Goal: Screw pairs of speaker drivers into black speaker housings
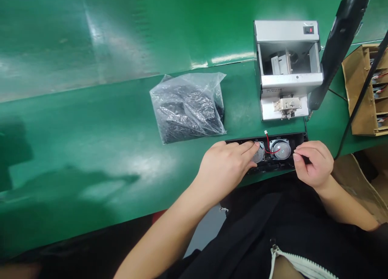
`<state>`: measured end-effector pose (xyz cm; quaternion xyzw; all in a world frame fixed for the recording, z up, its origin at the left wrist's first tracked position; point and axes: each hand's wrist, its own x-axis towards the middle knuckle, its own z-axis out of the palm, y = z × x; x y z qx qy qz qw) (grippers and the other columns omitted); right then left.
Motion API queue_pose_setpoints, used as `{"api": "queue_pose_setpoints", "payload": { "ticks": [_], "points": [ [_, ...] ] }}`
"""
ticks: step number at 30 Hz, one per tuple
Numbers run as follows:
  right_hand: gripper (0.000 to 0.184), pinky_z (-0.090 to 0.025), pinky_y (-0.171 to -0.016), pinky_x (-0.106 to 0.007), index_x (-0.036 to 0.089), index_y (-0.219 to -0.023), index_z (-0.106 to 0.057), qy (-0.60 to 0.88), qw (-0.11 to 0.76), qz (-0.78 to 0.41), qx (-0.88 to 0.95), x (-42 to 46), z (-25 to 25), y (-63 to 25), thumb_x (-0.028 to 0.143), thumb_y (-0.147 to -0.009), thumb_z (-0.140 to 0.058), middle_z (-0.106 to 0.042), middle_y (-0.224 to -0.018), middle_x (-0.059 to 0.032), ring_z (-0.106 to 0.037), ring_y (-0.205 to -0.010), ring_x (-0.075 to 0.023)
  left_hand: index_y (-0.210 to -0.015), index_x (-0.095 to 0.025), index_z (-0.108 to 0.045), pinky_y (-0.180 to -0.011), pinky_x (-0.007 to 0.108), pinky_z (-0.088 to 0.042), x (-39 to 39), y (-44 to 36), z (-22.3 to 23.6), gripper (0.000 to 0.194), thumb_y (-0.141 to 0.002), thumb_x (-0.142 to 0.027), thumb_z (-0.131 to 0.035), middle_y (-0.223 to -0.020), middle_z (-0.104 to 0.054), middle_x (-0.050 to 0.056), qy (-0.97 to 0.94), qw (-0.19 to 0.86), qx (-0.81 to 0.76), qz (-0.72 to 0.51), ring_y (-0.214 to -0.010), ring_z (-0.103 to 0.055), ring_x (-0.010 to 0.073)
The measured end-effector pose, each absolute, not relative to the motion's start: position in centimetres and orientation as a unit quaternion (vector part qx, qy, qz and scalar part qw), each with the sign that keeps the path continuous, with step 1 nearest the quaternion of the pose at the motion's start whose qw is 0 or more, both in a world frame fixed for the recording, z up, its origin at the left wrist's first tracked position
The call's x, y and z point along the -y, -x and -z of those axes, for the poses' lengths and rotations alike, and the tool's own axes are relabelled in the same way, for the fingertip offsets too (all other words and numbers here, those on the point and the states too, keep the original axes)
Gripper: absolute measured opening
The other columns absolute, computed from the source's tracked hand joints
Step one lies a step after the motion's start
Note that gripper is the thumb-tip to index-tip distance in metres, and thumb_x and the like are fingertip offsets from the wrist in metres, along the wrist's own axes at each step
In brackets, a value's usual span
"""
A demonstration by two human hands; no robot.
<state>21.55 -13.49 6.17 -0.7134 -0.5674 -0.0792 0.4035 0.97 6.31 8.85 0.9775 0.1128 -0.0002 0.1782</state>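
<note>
A long black speaker housing (298,138) lies open side up by the bench's near edge. Two round metal-backed speakers sit in it; the right speaker (281,149) is in full view, and the left speaker (258,153) is partly covered. A red and black wire runs between them, its white connector (266,132) sticking out past the far edge. My left hand (226,162) is closed over the left speaker, fingers on top and thumb at its near side. At the housing's right end, my right hand (315,162) pinches thumb and forefinger together; anything between them is too small to make out.
Behind the housing stands a silver screw feeder (291,81) with a lit red switch. A black electric screwdriver (339,49) leans beside it. A clear bag of black parts (190,109) lies left. A divided cardboard box (357,97) and a black cable (360,97) are at right.
</note>
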Motion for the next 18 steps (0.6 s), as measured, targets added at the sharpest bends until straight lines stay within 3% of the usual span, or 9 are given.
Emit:
{"api": "queue_pose_setpoints", "payload": {
  "ticks": [8,12,15,18],
  "points": [
    [0.013,-0.062,-0.068,-0.039,0.028,-0.098,-0.072,0.719,0.418,0.072,0.551,13.4,-6.0,-21.0,0.017,-0.092,-0.073,-0.078,-0.083,-0.0029,-0.074,-0.074,-0.0222,-0.137,-0.021,-0.077,-0.070,0.039,-0.055,-6.7,-1.1,-8.7,0.034,-0.103,-0.027,-0.073,-0.129,-0.085,0.008,-0.983,0.164,-0.087,0.004,-0.091,-0.082,0.0260],
    [0.009,-0.064,-0.071,-0.039,0.028,-0.104,-0.075,0.730,0.436,0.043,0.525,13.7,-6.6,-22.1,0.025,-0.096,-0.072,-0.078,-0.087,-0.0040,-0.075,-0.078,-0.0221,-0.134,-0.018,-0.077,-0.071,0.040,-0.056,-6.9,-1.1,-8.5,0.035,-0.100,-0.027,-0.078,-0.126,-0.085,0.010,-0.983,0.162,-0.085,-0.018,-0.092,-0.081,0.0280],
    [0.031,-0.067,-0.080,-0.042,0.027,-0.134,-0.070,0.744,0.488,0.087,0.449,12.6,-7.0,-25.0,0.030,-0.104,-0.062,-0.078,-0.112,-0.0108,-0.076,-0.096,-0.0248,-0.134,-0.016,-0.075,-0.076,0.041,-0.061,-7.5,-0.4,-8.6,0.035,-0.101,-0.028,-0.078,-0.123,-0.085,0.012,-0.980,0.172,-0.071,-0.076,-0.094,-0.080,0.0283],
    [0.060,-0.067,-0.099,-0.049,0.026,-0.164,-0.047,0.741,0.529,0.093,0.402,9.8,-7.2,-28.7,0.036,-0.106,-0.061,-0.067,-0.150,-0.0205,-0.073,-0.128,-0.0300,-0.138,-0.017,-0.071,-0.090,0.039,-0.065,-8.1,1.3,-8.6,0.039,-0.103,-0.034,-0.077,-0.124,-0.083,0.014,-0.955,0.226,-0.068,-0.177,-0.103,-0.079,0.0267]
  ]
}}
